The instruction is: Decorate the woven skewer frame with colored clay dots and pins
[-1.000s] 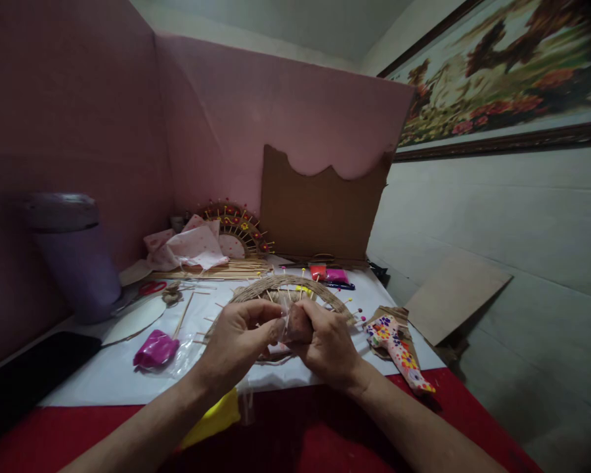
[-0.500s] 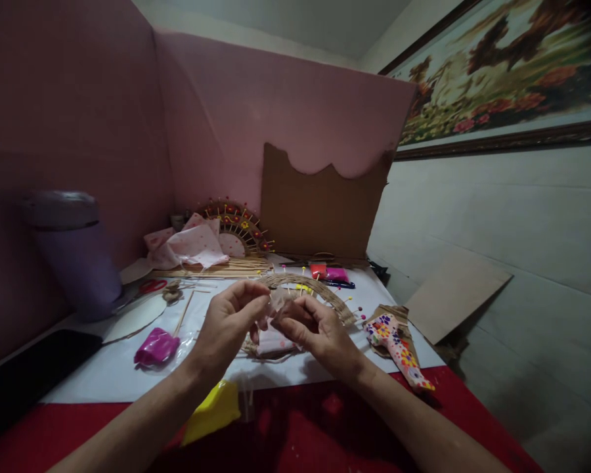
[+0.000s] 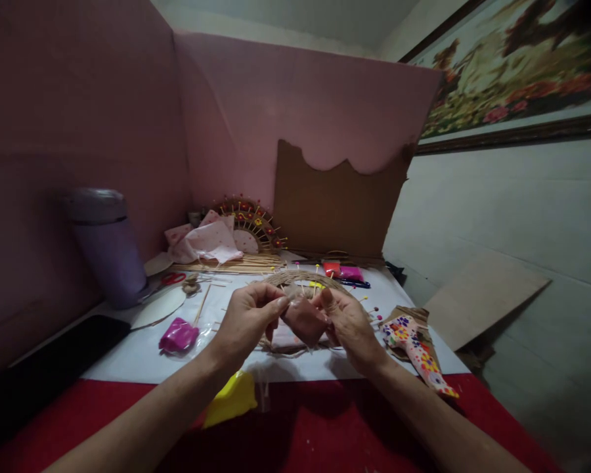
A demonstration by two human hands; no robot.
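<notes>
Your two hands meet in front of you over the near part of the table (image 3: 320, 430), holding up a small brown packet (image 3: 306, 323) in clear wrap. Your left hand (image 3: 263, 309) has its grip closed, thumb and fingertips pinching the packet's upper left corner; your right hand (image 3: 337, 315) has its grip closed too, on the packet's right side. Just beyond and below the packet, a twine arch (image 3: 295, 277) lies on white paper (image 3: 123, 366), with thin sticks tipped by coloured beads poking out around it. Close to your left forearm, a yellow packet (image 3: 232, 396) rests at the table's red front edge. Left of your left hand sits a magenta packet (image 3: 178, 335), and past it a pale disc (image 3: 161, 306), red-handled scissors (image 3: 173, 278) and a tall purple cup (image 3: 111, 259). To the right of your right hand, a flower-patterned figure (image 3: 418, 351) lies on a scrap of cardboard. Farther back are a red packet (image 3: 331, 269) beside a pink packet (image 3: 351, 272), a dark pen (image 3: 358, 284), a crumpled pink cloth (image 3: 207, 240), and a second arch (image 3: 243, 210) decorated with flowers and beads. A brown cardboard sheet (image 3: 339, 207) with a scalloped top leans against the pink back panel (image 3: 300, 92).
</notes>
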